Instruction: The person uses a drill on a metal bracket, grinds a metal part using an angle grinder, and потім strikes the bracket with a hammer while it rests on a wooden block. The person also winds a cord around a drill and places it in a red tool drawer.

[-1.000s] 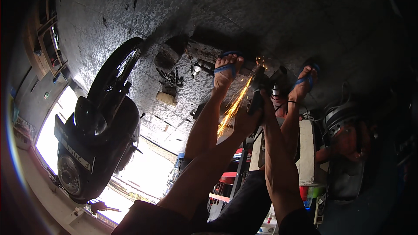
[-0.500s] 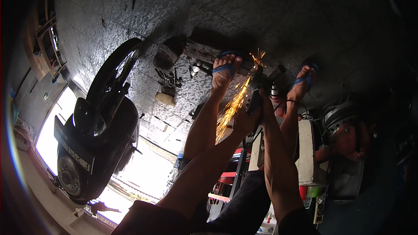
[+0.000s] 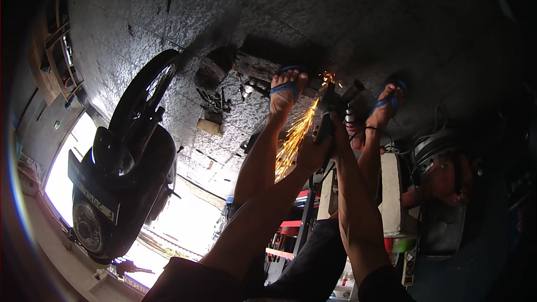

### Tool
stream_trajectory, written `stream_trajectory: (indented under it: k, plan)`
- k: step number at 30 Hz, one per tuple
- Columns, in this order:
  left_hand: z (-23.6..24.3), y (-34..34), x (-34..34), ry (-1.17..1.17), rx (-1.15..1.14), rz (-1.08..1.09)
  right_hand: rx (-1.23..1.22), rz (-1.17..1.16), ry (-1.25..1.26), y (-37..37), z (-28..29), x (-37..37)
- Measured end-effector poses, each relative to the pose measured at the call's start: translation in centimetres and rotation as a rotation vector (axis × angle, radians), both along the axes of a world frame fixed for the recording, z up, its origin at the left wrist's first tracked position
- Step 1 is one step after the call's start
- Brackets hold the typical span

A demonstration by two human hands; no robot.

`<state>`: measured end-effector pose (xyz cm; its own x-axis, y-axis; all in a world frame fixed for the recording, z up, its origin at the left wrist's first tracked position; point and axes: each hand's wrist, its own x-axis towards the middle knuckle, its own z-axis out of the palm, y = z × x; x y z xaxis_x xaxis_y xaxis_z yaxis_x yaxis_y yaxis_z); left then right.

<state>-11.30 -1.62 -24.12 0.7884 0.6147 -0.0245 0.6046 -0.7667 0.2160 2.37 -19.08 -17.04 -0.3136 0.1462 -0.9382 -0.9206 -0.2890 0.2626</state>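
Observation:
Between my two sandalled feet I hold a dark angle grinder (image 3: 326,113) low over the floor. My left hand (image 3: 313,152) is wrapped around the grinder's body from the left. Close against it, my right hand (image 3: 340,130) grips the same tool from the right. A stream of orange sparks (image 3: 295,142) sprays from the grinder's head back toward my left shin, and a smaller burst glows at the far tip. Beside the head lies a dark cylindrical piece (image 3: 352,92). Shadow and the tool hide the spot being ground.
A motorcycle front end (image 3: 126,184) with its wheel stands at the left. Loose metal parts (image 3: 214,102) and a small block (image 3: 209,127) lie left of my left foot (image 3: 284,92). A red power tool (image 3: 353,126) is by my right foot (image 3: 386,103). An orange-and-grey machine (image 3: 442,173) stands at the right.
The grinder stays in both hands at nearly the same place. The burst at its far tip has become more compact, while sparks still stream toward my left leg. The view has shifted slightly.

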Motion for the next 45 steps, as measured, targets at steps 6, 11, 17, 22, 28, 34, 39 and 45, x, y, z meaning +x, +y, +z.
stream_trajectory:
  k: [6, 11, 17, 22, 28, 34, 39, 45]
  plan:
    - [0.0, 0.0, -0.3, -0.008, -0.054, 0.011, -0.023, -0.036, 0.046, -1.3, 0.5, -1.7]
    - [0.0, 0.0, -0.3, -0.011, -0.014, 0.009, 0.078, 0.021, 0.02, 0.0, -0.2, 0.1]
    - [-0.4, -0.3, -0.7, -0.01, -0.034, 0.027, -0.029, 0.034, 0.013, -0.2, 1.6, -0.7]
    - [-0.3, -0.3, -0.3, -0.011, -0.016, 0.019, 0.008, -0.016, 0.02, -0.2, -0.3, -0.1]
    - [-0.7, -0.6, -0.9, -0.001, -0.017, 0.019, -0.031, 0.036, 0.005, -0.7, 1.5, -1.2]
    - [-0.4, 0.1, -0.8, 0.019, 0.048, 0.011, 0.003, 0.009, 0.008, -0.2, -0.1, -0.7]
    - [0.0, 0.2, -0.3, -0.058, 0.011, -0.007, -0.003, 0.007, 0.01, -1.1, 1.0, -1.6]
    - [0.1, -1.5, 0.0, 0.042, 0.005, -0.007, -0.042, 0.006, 0.008, -0.7, 0.7, 0.3]
